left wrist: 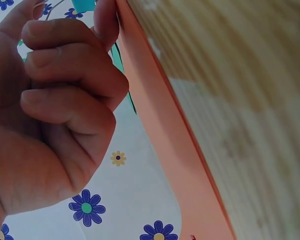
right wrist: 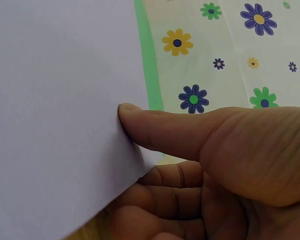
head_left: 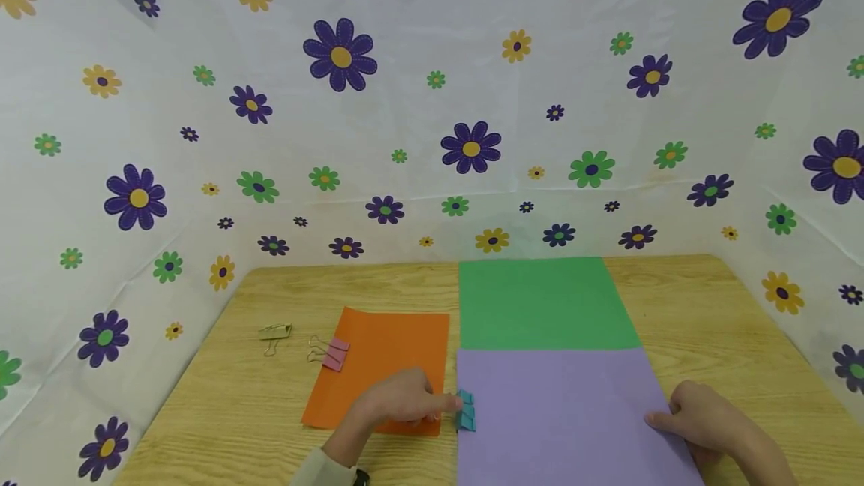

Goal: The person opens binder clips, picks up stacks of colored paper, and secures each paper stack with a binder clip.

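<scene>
A purple sheet of paper [head_left: 553, 403] lies toward the front, with a teal binder clip [head_left: 466, 412] on its left edge. My left hand [head_left: 403, 397] pinches that clip between thumb and forefinger, its other fingers curled. In the left wrist view a bit of the teal clip [left wrist: 84, 5] shows at the top, beside a thin wire handle. My right hand [head_left: 709, 418] holds the purple sheet's right edge. Seen in the right wrist view, its thumb lies on top of the purple sheet [right wrist: 55, 110] and the fingers are underneath.
Beyond the purple sheet lies a green sheet [head_left: 540, 302]. To the left is an orange sheet [head_left: 398, 343] with a pink binder clip [head_left: 336, 354] on its edge. A gold binder clip [head_left: 275, 331] rests farther left on the wooden table [head_left: 223, 396]. Flowered white cloth [head_left: 405, 111] surrounds it.
</scene>
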The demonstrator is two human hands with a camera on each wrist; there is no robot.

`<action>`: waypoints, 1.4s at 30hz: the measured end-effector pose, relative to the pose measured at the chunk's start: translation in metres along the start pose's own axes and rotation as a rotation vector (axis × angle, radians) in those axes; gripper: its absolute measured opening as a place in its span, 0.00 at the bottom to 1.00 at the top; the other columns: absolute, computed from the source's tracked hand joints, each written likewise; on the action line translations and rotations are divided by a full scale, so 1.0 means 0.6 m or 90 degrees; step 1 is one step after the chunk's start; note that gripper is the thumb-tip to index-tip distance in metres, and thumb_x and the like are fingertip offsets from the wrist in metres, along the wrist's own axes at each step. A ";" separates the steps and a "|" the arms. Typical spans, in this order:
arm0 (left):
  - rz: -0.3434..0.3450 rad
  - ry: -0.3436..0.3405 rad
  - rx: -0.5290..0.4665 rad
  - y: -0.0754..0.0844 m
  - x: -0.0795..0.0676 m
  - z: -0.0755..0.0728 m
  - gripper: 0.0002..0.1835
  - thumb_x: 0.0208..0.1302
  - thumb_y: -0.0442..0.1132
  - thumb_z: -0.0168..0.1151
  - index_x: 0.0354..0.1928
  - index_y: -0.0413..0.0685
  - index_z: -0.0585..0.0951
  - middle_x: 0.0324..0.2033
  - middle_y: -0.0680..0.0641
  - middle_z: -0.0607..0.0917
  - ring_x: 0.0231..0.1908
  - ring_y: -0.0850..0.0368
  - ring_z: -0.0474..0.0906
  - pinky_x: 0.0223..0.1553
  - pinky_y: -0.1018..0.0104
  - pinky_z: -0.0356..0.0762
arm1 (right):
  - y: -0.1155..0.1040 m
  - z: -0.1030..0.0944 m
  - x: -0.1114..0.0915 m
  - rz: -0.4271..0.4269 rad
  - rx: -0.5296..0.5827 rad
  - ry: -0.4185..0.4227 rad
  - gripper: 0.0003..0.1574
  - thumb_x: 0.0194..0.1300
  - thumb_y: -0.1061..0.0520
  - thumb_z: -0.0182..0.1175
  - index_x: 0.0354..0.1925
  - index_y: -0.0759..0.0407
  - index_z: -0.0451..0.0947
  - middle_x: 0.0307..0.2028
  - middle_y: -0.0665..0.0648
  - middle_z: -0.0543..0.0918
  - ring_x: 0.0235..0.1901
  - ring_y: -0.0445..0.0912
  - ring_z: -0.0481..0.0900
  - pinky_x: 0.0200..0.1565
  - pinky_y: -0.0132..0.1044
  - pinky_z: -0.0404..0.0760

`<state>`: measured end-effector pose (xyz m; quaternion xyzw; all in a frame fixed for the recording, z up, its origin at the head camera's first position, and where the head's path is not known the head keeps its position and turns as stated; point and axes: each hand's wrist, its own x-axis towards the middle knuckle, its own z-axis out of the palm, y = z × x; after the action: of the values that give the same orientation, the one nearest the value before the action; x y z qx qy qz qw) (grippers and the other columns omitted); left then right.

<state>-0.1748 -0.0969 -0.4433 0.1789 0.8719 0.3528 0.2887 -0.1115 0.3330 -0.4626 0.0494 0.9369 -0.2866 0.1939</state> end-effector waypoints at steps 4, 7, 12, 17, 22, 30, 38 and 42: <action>-0.004 -0.002 0.004 0.001 -0.002 0.000 0.32 0.61 0.61 0.64 0.07 0.55 0.65 0.07 0.59 0.60 0.11 0.64 0.49 0.16 0.69 0.44 | 0.001 -0.001 0.001 0.013 0.005 -0.007 0.24 0.63 0.50 0.67 0.19 0.59 0.70 0.09 0.51 0.72 0.10 0.41 0.73 0.16 0.32 0.74; -0.003 -0.010 0.011 0.000 -0.002 0.001 0.32 0.61 0.62 0.64 0.07 0.55 0.66 0.06 0.58 0.61 0.11 0.64 0.50 0.16 0.69 0.45 | 0.005 -0.001 0.001 0.016 0.005 -0.009 0.24 0.63 0.49 0.67 0.19 0.59 0.70 0.09 0.51 0.72 0.11 0.42 0.74 0.17 0.32 0.74; -0.003 -0.034 0.012 -0.002 -0.002 0.000 0.32 0.62 0.62 0.62 0.06 0.56 0.66 0.05 0.58 0.60 0.10 0.64 0.50 0.16 0.69 0.46 | 0.010 -0.002 0.001 0.006 0.003 -0.008 0.25 0.63 0.48 0.68 0.18 0.58 0.69 0.09 0.51 0.72 0.10 0.41 0.73 0.16 0.32 0.73; -0.003 -0.042 0.003 -0.002 0.000 0.000 0.32 0.64 0.62 0.62 0.07 0.56 0.66 0.05 0.58 0.60 0.09 0.64 0.50 0.17 0.69 0.48 | 0.011 -0.002 0.000 0.000 0.001 -0.005 0.26 0.63 0.48 0.68 0.18 0.58 0.69 0.09 0.51 0.72 0.09 0.40 0.72 0.16 0.31 0.72; -0.009 -0.036 0.002 -0.001 0.001 0.000 0.32 0.64 0.62 0.62 0.07 0.56 0.64 0.06 0.58 0.60 0.10 0.63 0.49 0.17 0.69 0.46 | 0.010 -0.005 0.001 0.015 -0.007 -0.017 0.26 0.64 0.47 0.67 0.18 0.58 0.69 0.09 0.50 0.72 0.10 0.40 0.72 0.16 0.30 0.71; 0.002 -0.018 0.023 -0.001 -0.003 -0.004 0.32 0.63 0.62 0.62 0.08 0.55 0.65 0.06 0.58 0.60 0.11 0.64 0.49 0.16 0.69 0.45 | 0.008 -0.006 -0.002 0.013 -0.027 -0.012 0.27 0.64 0.44 0.66 0.17 0.58 0.70 0.08 0.48 0.69 0.10 0.39 0.67 0.17 0.29 0.67; 0.019 -0.012 0.032 -0.004 -0.011 -0.007 0.34 0.64 0.65 0.60 0.08 0.55 0.64 0.07 0.59 0.60 0.11 0.64 0.50 0.17 0.69 0.47 | 0.006 -0.009 -0.010 0.021 -0.031 0.011 0.26 0.65 0.41 0.63 0.24 0.60 0.72 0.13 0.50 0.70 0.12 0.40 0.66 0.18 0.32 0.66; 0.023 -0.013 0.007 -0.003 -0.017 -0.014 0.33 0.65 0.62 0.61 0.08 0.56 0.62 0.07 0.59 0.57 0.11 0.64 0.46 0.17 0.69 0.44 | 0.001 -0.014 -0.010 0.012 -0.038 0.024 0.25 0.69 0.41 0.59 0.26 0.59 0.72 0.14 0.52 0.72 0.14 0.42 0.68 0.20 0.36 0.68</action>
<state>-0.1722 -0.1077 -0.4359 0.1998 0.8674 0.3515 0.2900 -0.1086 0.3383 -0.4541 0.0576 0.9481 -0.2554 0.1804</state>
